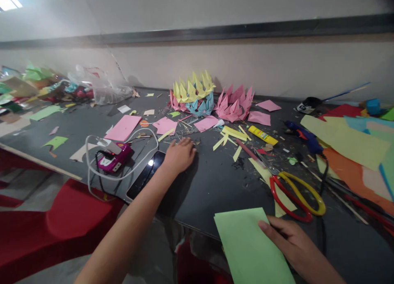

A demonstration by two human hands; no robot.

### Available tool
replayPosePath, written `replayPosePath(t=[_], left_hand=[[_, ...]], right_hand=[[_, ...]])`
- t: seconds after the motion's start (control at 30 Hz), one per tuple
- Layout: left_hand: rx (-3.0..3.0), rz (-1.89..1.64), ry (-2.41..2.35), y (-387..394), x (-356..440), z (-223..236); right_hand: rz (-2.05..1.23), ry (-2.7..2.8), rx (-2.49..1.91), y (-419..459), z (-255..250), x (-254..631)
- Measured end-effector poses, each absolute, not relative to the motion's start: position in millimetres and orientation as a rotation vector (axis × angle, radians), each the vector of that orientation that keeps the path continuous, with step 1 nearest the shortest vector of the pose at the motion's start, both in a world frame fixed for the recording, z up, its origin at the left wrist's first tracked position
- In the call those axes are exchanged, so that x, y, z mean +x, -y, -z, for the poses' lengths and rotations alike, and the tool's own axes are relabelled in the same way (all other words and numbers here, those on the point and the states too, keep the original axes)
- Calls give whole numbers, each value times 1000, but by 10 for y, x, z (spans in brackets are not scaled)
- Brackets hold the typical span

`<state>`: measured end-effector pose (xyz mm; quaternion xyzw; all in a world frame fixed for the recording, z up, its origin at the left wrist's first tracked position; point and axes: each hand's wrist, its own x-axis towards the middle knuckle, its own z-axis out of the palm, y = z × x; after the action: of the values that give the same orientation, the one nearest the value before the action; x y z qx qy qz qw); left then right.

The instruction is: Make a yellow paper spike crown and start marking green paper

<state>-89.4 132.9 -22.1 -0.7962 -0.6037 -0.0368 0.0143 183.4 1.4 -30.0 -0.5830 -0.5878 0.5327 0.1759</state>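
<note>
My right hand [287, 239] grips a light green sheet of paper [250, 243] by its right edge, thumb on top. The sheet seems doubled or folded and hangs over the table's front edge. My left hand [181, 156] rests palm down on the dark table [212, 185], fingers forward and slightly bent, with nothing visible in it. A smartphone [147, 173] lies under and beside my left forearm. Scissors [286, 185] with red and yellow handles lie beyond my right hand, over yellow paper. Near them are a yellow glue stick [263, 135] and yellow paper strips [234, 133].
Folded paper crowns in yellow and blue [197, 89] and pink [235, 105] stand by the wall. A blue glue gun [304, 136] and coloured sheets [353, 140] lie right. On the left are a purple power adapter [115, 157] with cables and a red chair [76, 214].
</note>
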Motion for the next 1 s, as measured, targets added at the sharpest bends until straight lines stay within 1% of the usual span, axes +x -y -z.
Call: replayPosePath(t=[0.1,0.17,0.27,0.33,0.37,0.47,0.5,0.53,0.6,0.7,0.77,0.83,0.93,0.97,1.0], left_hand=[[-2271,188,2035,-1290,-920,137],[-2356,208,2007,-1230,-782,129],[-2505,235,1977,-1135,-357,226],[-2584,328,1953,-1096,-39,306],[-2718,396,1821,-1083,100,330],[-3131,531,1230,-1061,345,325],[-3173,558,1121,-1058,359,306],[-3166,573,1112,-1060,340,286],[-3044,579,1319,-1086,229,258],[-2640,544,1854,-1162,32,270],[-2518,493,1977,-1187,-8,302],[-2742,453,1757,-1152,53,326],[-3200,439,1062,-1025,208,303],[-3254,446,944,-991,232,276],[-3259,463,953,-975,226,242]], right_hand=[[-1541,1670,-1651,-8,311,1840],[-1555,1673,-1642,-12,321,1838],[-1560,1668,-1627,-23,347,1839],[-1553,1660,-1625,-29,369,1848],[-1542,1654,-1628,-30,379,1855],[-1531,1639,-1627,-22,395,1882],[-1528,1640,-1627,-17,396,1888],[-1525,1642,-1626,-12,394,1890],[-1514,1650,-1623,-4,385,1883],[-1511,1650,-1615,-5,368,1852],[-1518,1639,-1614,-15,360,1831],[-1538,1628,-1606,-27,358,1819],[-1535,1634,-1607,-38,369,1820],[-1520,1637,-1613,-39,375,1824],[-1508,1641,-1617,-38,379,1828]])
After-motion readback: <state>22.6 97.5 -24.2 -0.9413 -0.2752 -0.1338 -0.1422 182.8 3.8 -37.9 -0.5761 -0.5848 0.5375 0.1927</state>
